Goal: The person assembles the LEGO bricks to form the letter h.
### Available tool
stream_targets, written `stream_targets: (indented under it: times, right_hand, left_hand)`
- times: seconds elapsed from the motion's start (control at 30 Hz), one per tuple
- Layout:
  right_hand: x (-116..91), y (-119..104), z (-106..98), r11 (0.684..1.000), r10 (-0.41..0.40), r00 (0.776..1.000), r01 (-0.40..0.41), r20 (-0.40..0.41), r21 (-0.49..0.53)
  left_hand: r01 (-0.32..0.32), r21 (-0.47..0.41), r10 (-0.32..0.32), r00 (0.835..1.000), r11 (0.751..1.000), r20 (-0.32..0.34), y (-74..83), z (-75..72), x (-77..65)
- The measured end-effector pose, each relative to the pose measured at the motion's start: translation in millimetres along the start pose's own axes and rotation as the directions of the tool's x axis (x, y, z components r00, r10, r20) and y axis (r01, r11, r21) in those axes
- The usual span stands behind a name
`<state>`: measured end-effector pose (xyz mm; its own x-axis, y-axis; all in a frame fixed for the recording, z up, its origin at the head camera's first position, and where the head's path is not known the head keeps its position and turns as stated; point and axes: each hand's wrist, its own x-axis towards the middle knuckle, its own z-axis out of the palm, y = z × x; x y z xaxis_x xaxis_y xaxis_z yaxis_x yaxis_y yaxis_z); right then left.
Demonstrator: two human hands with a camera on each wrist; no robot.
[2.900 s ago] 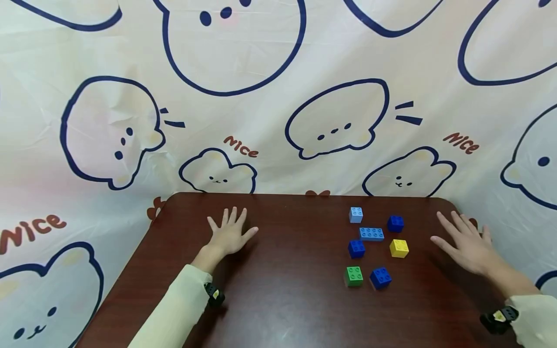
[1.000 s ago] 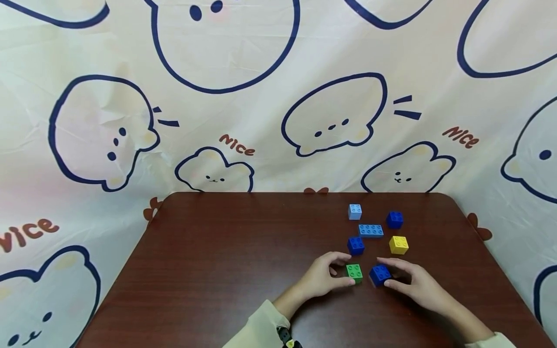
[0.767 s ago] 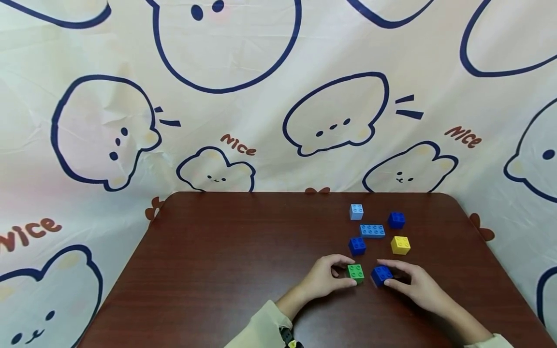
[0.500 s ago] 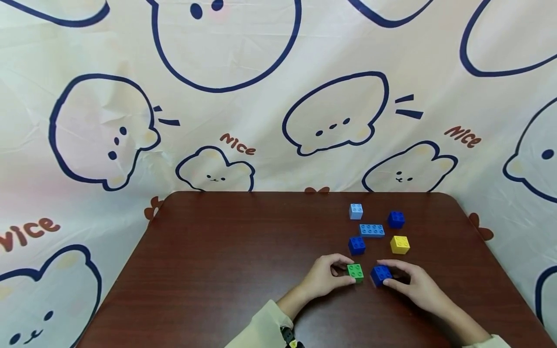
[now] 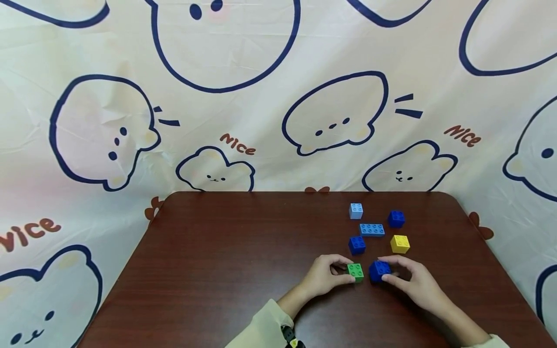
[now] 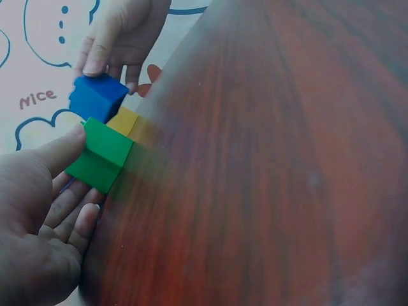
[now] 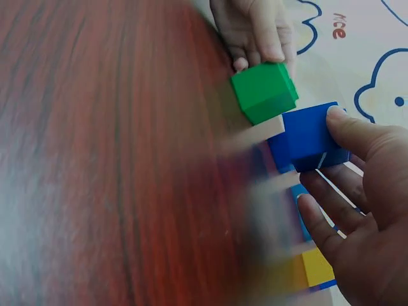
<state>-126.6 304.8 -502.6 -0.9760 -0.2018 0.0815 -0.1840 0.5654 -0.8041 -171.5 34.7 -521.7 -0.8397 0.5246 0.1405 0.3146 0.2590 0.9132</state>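
My left hand (image 5: 324, 275) pinches a green toy brick (image 5: 355, 272) between thumb and fingers. Just to its right, a dark blue brick (image 5: 379, 271) is held by my right hand (image 5: 415, 280), thumb on the near side and fingers on the far side. A narrow gap separates the two bricks in the head view. The left wrist view shows the thumb against the green brick (image 6: 102, 153), with the blue brick (image 6: 97, 99) behind it. Seen from the right wrist, the thumb presses the blue brick (image 7: 312, 137) near its top edge.
Behind the hands lie another dark blue brick (image 5: 357, 245), a yellow brick (image 5: 400, 244), a long blue brick (image 5: 372, 230), a light blue brick (image 5: 356, 210) and a further dark blue brick (image 5: 396, 219). A patterned cloth (image 5: 270, 116) hangs past the brown table's (image 5: 217, 241) far edge.
From lying wide apart, both hands came in to the two nearest bricks. Over the last half second the right hand and its blue brick shifted slightly left and away; the left hand stayed nearly still.
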Motion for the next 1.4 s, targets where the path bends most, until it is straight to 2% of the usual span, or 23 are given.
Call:
stream_targets:
  times: [0.5,0.9,1.4]
  right_hand:
    - [4.5,-19.0,13.5,0.996,-0.062,0.997,0.065,-0.043,0.066]
    - [9.8,-27.4,30.4,0.985,-0.133,0.990,0.137,-0.052,0.102]
    - [15.7,-28.4,35.0,0.991,-0.106,0.993,0.110,-0.057,0.070]
  left_hand:
    - [-0.020,0.010,0.020,1.000,1.000,-0.002,-1.9,0.5,1.8]
    - [-0.007,0.015,0.007,1.000,1.000,0.008,1.1,-0.3,1.5]
    - [-0.015,0.025,0.014,1.000,1.000,0.023,-0.4,-0.8,1.6]
